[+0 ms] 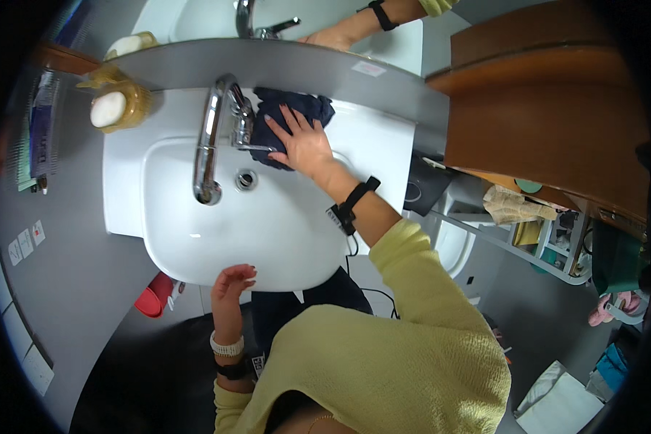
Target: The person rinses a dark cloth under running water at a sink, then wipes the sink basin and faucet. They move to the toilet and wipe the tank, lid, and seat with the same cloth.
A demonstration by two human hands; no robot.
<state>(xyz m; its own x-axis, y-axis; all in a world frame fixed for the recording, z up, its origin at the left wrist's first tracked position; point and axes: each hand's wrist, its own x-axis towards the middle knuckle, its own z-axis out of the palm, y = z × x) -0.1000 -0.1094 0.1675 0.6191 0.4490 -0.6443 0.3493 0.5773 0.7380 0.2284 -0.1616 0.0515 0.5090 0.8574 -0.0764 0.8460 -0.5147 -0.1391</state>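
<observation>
My right hand (301, 144) lies flat, fingers spread, on a crumpled dark blue cloth (268, 116). The cloth sits on the back ledge of the white ceramic washbasin (282, 244), to the right of the chrome faucet (207, 157), and hangs a little over the bowl's edge. The faucet's lever (257, 147) reaches over the cloth near my thumb. My left hand (234, 281) hovers at the front rim of the basin with its fingers curled and loosely apart, nothing visible in it. The metal drain (246, 179) shows in the bowl.
A mirror (304, 59) runs behind the basin. At the left stand an amber jar with a white lid (108, 108) and a clear wall holder (43, 125) of toothbrush-like items. A brown wooden cabinet (537, 119) and a rack (521, 247) are at the right. Below left is a red container (154, 295).
</observation>
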